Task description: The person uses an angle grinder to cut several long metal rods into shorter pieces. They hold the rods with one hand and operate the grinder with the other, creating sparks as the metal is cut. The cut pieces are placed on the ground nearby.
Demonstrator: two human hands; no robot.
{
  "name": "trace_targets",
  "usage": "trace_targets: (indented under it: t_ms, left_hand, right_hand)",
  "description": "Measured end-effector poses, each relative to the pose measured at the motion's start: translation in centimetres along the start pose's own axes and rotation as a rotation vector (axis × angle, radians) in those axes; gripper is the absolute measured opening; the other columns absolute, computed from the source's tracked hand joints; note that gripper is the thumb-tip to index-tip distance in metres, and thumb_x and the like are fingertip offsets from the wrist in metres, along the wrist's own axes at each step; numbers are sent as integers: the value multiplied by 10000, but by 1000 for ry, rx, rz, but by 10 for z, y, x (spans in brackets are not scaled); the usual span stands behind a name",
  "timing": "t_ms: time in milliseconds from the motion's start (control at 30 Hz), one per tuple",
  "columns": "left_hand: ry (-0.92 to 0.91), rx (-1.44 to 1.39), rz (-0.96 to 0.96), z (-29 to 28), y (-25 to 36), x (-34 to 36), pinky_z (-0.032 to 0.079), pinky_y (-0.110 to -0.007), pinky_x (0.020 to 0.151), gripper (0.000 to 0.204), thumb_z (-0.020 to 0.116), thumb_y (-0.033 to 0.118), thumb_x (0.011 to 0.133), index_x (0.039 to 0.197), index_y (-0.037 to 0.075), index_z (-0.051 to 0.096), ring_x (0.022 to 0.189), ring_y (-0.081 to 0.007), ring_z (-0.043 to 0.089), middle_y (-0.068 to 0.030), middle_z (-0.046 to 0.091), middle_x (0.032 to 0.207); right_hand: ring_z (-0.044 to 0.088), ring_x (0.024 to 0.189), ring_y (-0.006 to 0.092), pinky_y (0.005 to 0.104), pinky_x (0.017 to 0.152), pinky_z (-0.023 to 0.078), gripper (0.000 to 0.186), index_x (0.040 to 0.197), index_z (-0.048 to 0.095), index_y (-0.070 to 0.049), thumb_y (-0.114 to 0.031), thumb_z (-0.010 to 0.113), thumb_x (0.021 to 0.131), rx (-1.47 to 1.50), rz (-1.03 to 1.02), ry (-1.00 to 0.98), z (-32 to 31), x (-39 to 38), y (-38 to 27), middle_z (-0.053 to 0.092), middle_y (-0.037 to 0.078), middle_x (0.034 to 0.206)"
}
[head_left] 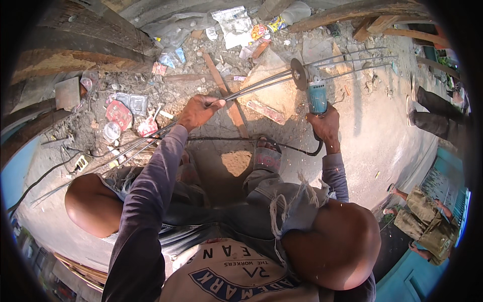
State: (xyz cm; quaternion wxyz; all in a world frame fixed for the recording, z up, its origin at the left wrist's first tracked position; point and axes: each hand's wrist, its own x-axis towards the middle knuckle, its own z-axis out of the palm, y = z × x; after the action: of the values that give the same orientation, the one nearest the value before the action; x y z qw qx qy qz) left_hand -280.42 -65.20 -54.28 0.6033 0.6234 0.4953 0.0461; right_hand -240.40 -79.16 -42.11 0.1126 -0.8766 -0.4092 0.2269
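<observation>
My left hand (198, 110) is closed round a bundle of thin steel rods (261, 83), which runs slantwise from the lower left to the upper right. In my right hand (326, 123) is a teal angle grinder (317, 98), gripped by its body. Its round cutting disc (298, 74) stands upright against the rods, at or very close to them; exact contact is hard to make out. Small sparks show below the grinder. Beneath the rods lie a narrow wooden strip (217, 75) and a flat pale slab (279, 88). A black cord (226, 138) trails from the grinder leftward past my feet.
Litter covers the ground ahead, including a white plastic wrapper (234, 25), a clear tray (137, 104) and a red packet (118, 115). Heavy timbers (90, 45) border the far left. At right stand one person's legs (437, 113) and another person in brown clothes (425, 221).
</observation>
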Motion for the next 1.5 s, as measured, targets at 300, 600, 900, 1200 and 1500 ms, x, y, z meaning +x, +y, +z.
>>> trace_targets:
  t_ms: [300,600,900,1200,1500]
  left_hand:
    - [17,26,-18,1,3,1,494,-336,670,443,789,486,1049,1168,67,869,699,-96,547,24,606,700]
    - [24,31,32,-2,4,-1,468,-367,653,480,777,513,1047,1163,57,868,691,-113,528,3,596,701]
    - [4,44,-31,-6,-1,-1,561,-396,824,511,788,558,1020,1216,93,864,860,-209,701,-97,765,921]
    - [33,35,6,-4,0,-2,495,-370,672,487,781,521,1043,1173,61,870,710,-119,561,-12,636,731]
    - [41,46,7,-3,-4,0,477,-370,651,493,777,539,1043,1156,70,874,684,-116,535,0,620,707]
  right_hand:
    - [803,934,438,491,851,619,567,1111,764,35,-359,837,710,-18,5,-7,-1,4,-1,809,271,995]
    - [802,917,416,490,852,618,557,1121,768,23,-343,844,709,-38,10,-25,4,7,3,811,246,982]
    - [773,850,374,463,811,604,518,1069,757,31,-334,837,710,-17,-10,8,6,7,-6,794,216,920]
    - [800,893,422,488,834,616,554,1099,765,36,-348,843,707,8,-2,8,8,5,-6,809,250,955]
    - [803,888,397,469,833,615,498,1075,771,25,-315,844,720,63,-16,3,6,-4,-6,813,224,946]
